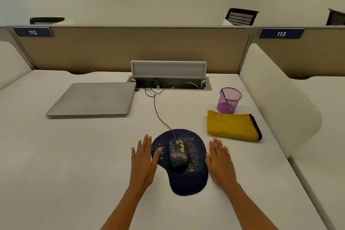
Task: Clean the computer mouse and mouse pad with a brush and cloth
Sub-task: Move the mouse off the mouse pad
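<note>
A dark wired mouse sits on a navy mouse pad with a wrist rest, near the front middle of the desk. Yellow and white crumbs are scattered over the mouse and the right part of the pad. My left hand lies flat on the desk at the pad's left edge, thumb over the pad. My right hand lies flat just right of the pad. Both hold nothing. A folded yellow cloth lies to the back right. A brush handle leans inside a pink mesh cup.
A shut silver laptop lies at the back left. The mouse cable runs back into an open cable hatch in the desk. Beige partitions close off the back, and white dividers stand at both sides.
</note>
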`<state>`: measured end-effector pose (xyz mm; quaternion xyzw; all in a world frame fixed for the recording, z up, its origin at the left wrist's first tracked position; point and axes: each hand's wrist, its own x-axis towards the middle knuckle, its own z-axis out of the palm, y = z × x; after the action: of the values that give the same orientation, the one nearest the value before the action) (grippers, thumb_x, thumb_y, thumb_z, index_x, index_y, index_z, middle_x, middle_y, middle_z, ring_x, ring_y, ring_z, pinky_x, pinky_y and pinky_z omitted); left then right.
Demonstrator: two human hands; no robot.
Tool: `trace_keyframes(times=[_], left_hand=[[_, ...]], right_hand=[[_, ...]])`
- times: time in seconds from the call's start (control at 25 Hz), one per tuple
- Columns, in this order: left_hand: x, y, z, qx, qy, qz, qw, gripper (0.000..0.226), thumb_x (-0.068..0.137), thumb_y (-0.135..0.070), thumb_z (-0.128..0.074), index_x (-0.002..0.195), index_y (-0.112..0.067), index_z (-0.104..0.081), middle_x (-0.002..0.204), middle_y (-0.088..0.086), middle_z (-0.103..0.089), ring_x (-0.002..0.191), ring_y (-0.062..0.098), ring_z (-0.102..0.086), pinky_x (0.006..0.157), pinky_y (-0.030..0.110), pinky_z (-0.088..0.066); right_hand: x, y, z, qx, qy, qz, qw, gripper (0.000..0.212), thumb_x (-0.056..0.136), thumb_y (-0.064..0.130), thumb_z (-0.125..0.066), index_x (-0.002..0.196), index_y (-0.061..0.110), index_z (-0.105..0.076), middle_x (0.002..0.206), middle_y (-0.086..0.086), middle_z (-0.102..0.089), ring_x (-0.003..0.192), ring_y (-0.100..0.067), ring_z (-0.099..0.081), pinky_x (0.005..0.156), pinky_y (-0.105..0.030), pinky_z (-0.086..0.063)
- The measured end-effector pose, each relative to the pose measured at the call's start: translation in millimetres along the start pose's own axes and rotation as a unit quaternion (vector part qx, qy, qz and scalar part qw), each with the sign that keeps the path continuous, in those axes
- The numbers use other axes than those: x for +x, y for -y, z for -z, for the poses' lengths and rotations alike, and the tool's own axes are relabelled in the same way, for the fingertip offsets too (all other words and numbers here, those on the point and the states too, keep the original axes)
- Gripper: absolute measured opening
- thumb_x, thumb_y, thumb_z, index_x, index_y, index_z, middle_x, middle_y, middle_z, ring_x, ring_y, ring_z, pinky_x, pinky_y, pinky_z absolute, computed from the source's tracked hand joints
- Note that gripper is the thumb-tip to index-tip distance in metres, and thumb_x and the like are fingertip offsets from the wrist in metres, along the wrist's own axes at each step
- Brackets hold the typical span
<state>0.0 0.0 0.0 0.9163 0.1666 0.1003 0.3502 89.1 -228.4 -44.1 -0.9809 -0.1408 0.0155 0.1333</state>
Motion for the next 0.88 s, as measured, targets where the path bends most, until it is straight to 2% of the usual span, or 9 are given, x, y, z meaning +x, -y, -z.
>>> trace_keyframes(times=[0.08, 0.16, 0.28, 0.36, 0.44, 0.56, 0.72, 0.88], left_hand=[[-7.7, -13.0, -8.5, 0.026, -0.069, 0.012, 0.997, 0.092, 0.069, -0.081, -0.023, 0.14, -0.023, -0.033, 0.146, -0.001, -0.034, 0.134, 0.018, -0.03, 0.11, 0.04, -0.016], [-18.2, -31.4, -19.2, 0.051, -0.1, 0.029, 0.993, 0.095, 0.062, -0.084, -0.03, 0.134, -0.023, -0.043, 0.132, -0.003, -0.044, 0.121, 0.016, -0.039, 0.101, 0.039, -0.022], [-22.5, -49.5, -36.7, 0.065, -0.086, 0.075, 0.991, 0.101, 0.059, -0.089, -0.034, 0.134, -0.021, -0.041, 0.127, -0.003, -0.041, 0.117, 0.015, -0.037, 0.096, 0.037, -0.021], [-23.7, -58.2, -45.3, 0.074, -0.087, 0.113, 0.987, 0.102, 0.06, -0.087, -0.042, 0.136, -0.019, -0.036, 0.133, 0.0, -0.039, 0.121, 0.018, -0.036, 0.096, 0.039, -0.023], [-26.7, -65.0, -52.0, 0.084, -0.094, 0.15, 0.981, 0.102, 0.061, -0.084, -0.044, 0.138, -0.017, -0.032, 0.135, 0.003, -0.038, 0.122, 0.021, -0.036, 0.097, 0.041, -0.025], [-30.6, -70.2, -57.5, 0.112, -0.106, 0.178, 0.972, 0.101, 0.062, -0.082, -0.047, 0.137, -0.015, -0.031, 0.134, 0.005, -0.039, 0.12, 0.022, -0.038, 0.095, 0.041, -0.028], [-26.2, -73.3, -61.8, 0.108, -0.121, 0.187, 0.969, 0.097, 0.066, -0.076, -0.052, 0.137, -0.013, -0.03, 0.135, 0.006, -0.039, 0.12, 0.023, -0.038, 0.094, 0.04, -0.029], [-20.1, -76.6, -68.6, 0.11, -0.121, 0.198, 0.967, 0.098, 0.066, -0.077, -0.052, 0.137, -0.012, -0.03, 0.136, 0.007, -0.038, 0.122, 0.024, -0.038, 0.094, 0.041, -0.031]], right_hand=[[-0.2, -3.2, -4.0, 0.011, -0.037, -0.005, 0.999, 0.093, 0.08, 0.051, 0.027, 0.146, 0.008, -0.02, 0.155, -0.013, -0.017, 0.144, -0.027, -0.015, 0.114, -0.035, -0.002], [-1.0, -4.8, -7.3, -0.013, -0.054, 0.004, 0.998, 0.09, 0.085, 0.048, 0.024, 0.143, 0.005, -0.029, 0.152, -0.015, -0.027, 0.142, -0.029, -0.025, 0.113, -0.037, -0.008], [0.3, -6.3, -9.3, -0.007, -0.069, 0.011, 0.998, 0.075, 0.087, 0.041, 0.006, 0.144, 0.006, -0.028, 0.153, -0.014, -0.025, 0.143, -0.028, -0.022, 0.114, -0.036, -0.006], [0.1, -7.7, -8.1, 0.002, -0.051, 0.017, 0.999, 0.078, 0.083, 0.042, 0.008, 0.147, 0.008, -0.021, 0.156, -0.012, -0.017, 0.145, -0.026, -0.014, 0.114, -0.034, 0.001], [0.8, -9.2, -8.4, 0.013, -0.055, 0.016, 0.998, 0.079, 0.082, 0.044, 0.009, 0.147, 0.008, -0.021, 0.156, -0.012, -0.017, 0.145, -0.026, -0.014, 0.114, -0.033, 0.001], [1.2, -9.1, -9.9, 0.017, -0.06, 0.01, 0.998, 0.076, 0.087, 0.043, 0.004, 0.144, 0.007, -0.028, 0.153, -0.013, -0.025, 0.143, -0.028, -0.022, 0.114, -0.035, -0.006], [0.2, -6.3, -5.7, -0.001, -0.041, -0.01, 0.999, 0.073, 0.097, 0.037, 0.006, 0.132, 0.003, -0.048, 0.139, -0.017, -0.048, 0.129, -0.031, -0.046, 0.108, -0.042, -0.027], [1.4, -4.4, -2.6, -0.009, -0.033, -0.021, 0.999, 0.074, 0.098, 0.036, 0.006, 0.129, 0.003, -0.052, 0.135, -0.017, -0.052, 0.126, -0.031, -0.05, 0.105, -0.043, -0.029]])
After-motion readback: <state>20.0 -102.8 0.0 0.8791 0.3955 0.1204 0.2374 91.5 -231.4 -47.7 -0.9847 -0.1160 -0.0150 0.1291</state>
